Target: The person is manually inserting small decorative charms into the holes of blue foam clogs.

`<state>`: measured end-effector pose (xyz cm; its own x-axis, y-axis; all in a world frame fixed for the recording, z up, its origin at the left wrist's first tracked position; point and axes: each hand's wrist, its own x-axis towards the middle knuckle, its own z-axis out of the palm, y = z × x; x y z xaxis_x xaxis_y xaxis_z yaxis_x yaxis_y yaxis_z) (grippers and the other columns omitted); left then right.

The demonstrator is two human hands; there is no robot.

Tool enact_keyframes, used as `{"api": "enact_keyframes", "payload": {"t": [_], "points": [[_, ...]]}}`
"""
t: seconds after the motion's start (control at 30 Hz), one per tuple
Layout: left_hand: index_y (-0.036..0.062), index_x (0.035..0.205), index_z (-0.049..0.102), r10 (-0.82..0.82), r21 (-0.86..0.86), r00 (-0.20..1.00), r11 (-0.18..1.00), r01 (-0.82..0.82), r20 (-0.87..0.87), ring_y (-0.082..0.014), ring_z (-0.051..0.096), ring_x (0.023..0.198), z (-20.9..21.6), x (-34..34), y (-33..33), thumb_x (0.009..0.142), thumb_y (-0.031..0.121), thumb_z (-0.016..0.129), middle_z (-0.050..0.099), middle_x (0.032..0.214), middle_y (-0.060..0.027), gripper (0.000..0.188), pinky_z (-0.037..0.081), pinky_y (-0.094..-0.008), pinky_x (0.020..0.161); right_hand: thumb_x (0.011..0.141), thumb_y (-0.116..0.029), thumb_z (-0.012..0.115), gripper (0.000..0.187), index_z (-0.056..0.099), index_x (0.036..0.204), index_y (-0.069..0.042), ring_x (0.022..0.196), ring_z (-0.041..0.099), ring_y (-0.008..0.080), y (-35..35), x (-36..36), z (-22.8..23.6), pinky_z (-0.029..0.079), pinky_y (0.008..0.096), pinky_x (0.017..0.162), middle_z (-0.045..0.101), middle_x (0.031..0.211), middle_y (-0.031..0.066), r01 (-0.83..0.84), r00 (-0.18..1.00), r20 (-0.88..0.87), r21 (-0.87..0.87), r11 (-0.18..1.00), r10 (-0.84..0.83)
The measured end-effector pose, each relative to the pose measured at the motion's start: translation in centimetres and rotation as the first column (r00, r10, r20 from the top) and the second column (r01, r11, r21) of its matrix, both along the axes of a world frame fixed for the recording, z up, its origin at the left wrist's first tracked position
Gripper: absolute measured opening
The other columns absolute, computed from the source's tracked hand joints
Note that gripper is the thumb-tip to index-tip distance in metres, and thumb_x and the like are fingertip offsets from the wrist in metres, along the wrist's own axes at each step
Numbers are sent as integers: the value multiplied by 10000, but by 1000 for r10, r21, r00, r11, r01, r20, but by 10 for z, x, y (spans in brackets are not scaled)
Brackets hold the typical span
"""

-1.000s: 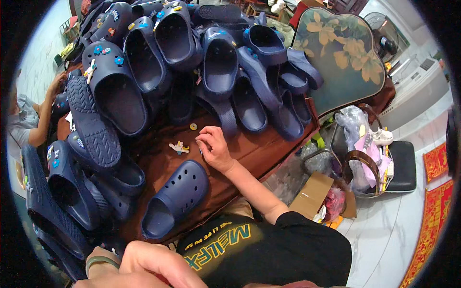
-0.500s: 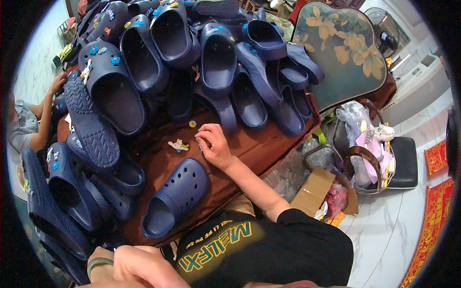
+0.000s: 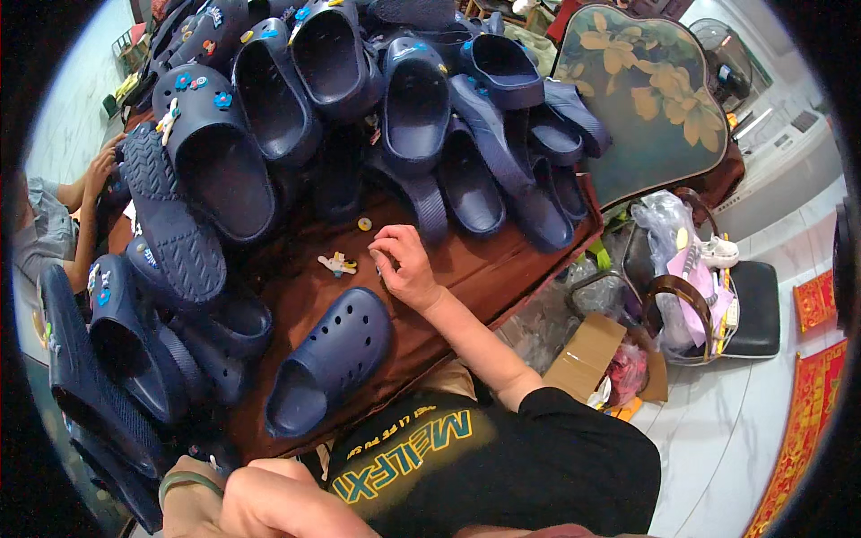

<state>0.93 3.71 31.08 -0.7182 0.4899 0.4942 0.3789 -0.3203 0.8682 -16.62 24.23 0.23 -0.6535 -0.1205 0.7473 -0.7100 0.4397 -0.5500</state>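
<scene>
My right hand (image 3: 405, 269) is raised over the brown cloth, fingers curled in a pinch; whatever may be between the fingertips is too small to make out. Just below it lies a plain navy clog (image 3: 334, 354), with round holes in its upper and its toe turned away from me. To the left of the fingers are a small white-and-yellow shoe charm cluster (image 3: 337, 264) and a round yellow-and-white charm (image 3: 364, 224). At the lower left edge my left hand (image 3: 204, 466), a green bangle (image 3: 190, 481) at its wrist, is near the stacked clogs; its fingers are hidden.
A high pile of navy clogs (image 3: 417, 117), some with charms, fills the back and left of the cloth-covered table (image 3: 502, 269). Another person's hand (image 3: 101, 166) is at the far left. On the right are a floral-backed chair (image 3: 637, 108), an open carton (image 3: 587, 354) and a bag (image 3: 677, 282).
My right hand has shifted very slightly right and stays pinched. The clog and charms lie as before. At the far left, the other person's arms have moved.
</scene>
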Motion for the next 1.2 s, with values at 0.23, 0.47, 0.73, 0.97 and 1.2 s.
{"api": "enact_keyframes", "payload": {"t": [0.23,0.47,0.73,0.97,1.2], "points": [[235,706,617,-90,232,990,966,112,-104,-100,528,851,-22,-15,0,915,209,613,622,745,50,210,288,-352,950,750,35,678,151,621,874,-30,912,547,296,-6,2,2,468,368,788,577,944,105,-15,1000,-2,-1,1000,15],[234,709,632,40,47,996,998,-43,80,-120,527,834,2,-12,4,933,235,590,650,771,33,228,307,-345,913,755,34,677,152,616,880,-28,908,547,297,3,-3,-2,468,371,789,576,944,106,10,1000,-3,1,1000,-10],[223,781,649,-128,62,987,989,134,-102,-141,505,904,-9,-20,8,918,252,615,657,759,40,144,303,-330,906,759,26,676,136,619,869,-28,896,549,296,6,-5,-2,467,371,786,582,942,107,29,1000,-3,2,1000,-29],[291,861,645,-162,198,986,966,164,-27,-166,408,1107,-33,-3,-18,797,208,760,643,944,126,156,267,-335,959,759,24,678,138,624,874,-30,900,554,298,-6,4,0,468,371,794,588,941,108,-30,1000,7,-18,999,30],[342,822,724,-177,274,977,952,139,119,-205,269,1338,-38,-9,-62,757,328,800,600,1184,163,101,182,-444,1079,778,31,656,129,641,887,-36,943,585,306,2,-6,-12,488,370,828,610,961,124,21,1000,-16,41,999,-20]]}}
